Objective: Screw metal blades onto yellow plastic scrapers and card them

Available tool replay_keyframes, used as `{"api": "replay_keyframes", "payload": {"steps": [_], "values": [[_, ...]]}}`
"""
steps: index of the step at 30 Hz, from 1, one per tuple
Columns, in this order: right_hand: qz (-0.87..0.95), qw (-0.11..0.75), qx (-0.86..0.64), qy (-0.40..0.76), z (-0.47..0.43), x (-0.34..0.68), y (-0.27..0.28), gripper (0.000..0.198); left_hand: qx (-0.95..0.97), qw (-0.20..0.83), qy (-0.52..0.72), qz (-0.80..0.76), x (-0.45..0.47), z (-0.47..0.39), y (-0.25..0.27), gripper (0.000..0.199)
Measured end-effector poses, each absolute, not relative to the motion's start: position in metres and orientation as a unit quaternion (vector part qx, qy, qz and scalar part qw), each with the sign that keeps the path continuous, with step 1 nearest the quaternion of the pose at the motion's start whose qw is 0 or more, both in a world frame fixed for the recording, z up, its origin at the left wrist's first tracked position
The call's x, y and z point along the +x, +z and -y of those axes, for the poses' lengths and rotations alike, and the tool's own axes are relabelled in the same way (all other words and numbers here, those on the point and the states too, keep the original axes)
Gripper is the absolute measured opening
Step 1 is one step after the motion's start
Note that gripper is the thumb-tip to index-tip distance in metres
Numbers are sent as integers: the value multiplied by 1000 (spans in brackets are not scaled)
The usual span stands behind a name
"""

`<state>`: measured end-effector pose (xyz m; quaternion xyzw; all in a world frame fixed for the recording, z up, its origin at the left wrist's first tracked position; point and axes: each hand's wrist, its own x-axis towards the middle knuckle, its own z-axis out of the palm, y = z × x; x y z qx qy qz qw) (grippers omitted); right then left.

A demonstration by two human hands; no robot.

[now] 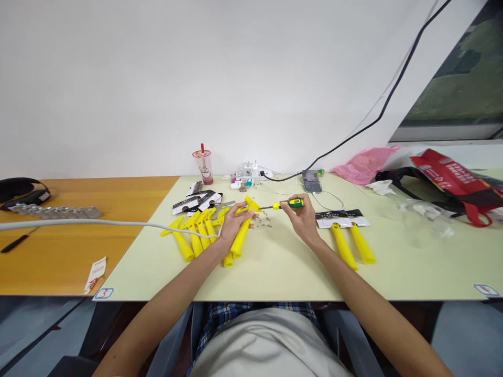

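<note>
My left hand [232, 224] is wrapped round a yellow plastic scraper handle [242, 235], which tilts with its wide head up. In my right hand [302, 220] is a screwdriver [291, 203] with a green and yellow grip, its shaft pointing left. The tip meets or nearly meets the head of the handle; contact is too small to tell. Several more yellow handles [183, 245] lie in a row left of my left hand. Small metal screws [264, 221] are scattered on the table between my hands.
Black-and-white packaged blades [208, 200] lie behind the handles. Two finished-looking scrapers [346, 246] with carded heads rest at right. A drink cup [204, 166], a power strip [248, 170] and a phone [312, 180] stand along the wall. A white cable [118, 223] crosses at left.
</note>
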<state>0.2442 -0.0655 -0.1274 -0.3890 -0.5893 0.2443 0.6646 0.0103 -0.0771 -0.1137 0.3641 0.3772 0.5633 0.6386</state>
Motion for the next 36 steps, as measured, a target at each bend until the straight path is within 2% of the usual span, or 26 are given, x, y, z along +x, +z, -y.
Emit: {"api": "replay_keyframes", "payload": {"steps": [6,11,15,19,23,26,28,32,34,36], "values": [[575,666,-408,245,63,247,-128,50,372,635,566,-373,10,77,-112,68],[571,674,-398,247,66,243,-126,46,388,627,570,-364,10,78,-113,67],[586,705,-347,198,74,238,-125,36,395,625,575,-349,13,80,-111,72],[625,719,-275,129,81,236,-121,36,407,627,573,-335,17,85,-108,75],[711,674,-194,54,84,236,-102,41,416,635,564,-325,23,92,-105,79],[755,624,-198,28,84,227,-75,41,410,637,564,-328,25,97,-102,78],[770,597,-215,62,82,215,-51,32,392,635,574,-338,24,99,-100,76],[780,555,-208,199,66,180,1,19,310,621,625,-358,18,94,-100,75],[784,544,-206,216,50,156,25,23,282,617,638,-364,15,89,-102,71],[812,499,-247,178,27,127,41,21,274,618,641,-364,13,85,-104,64]]}}
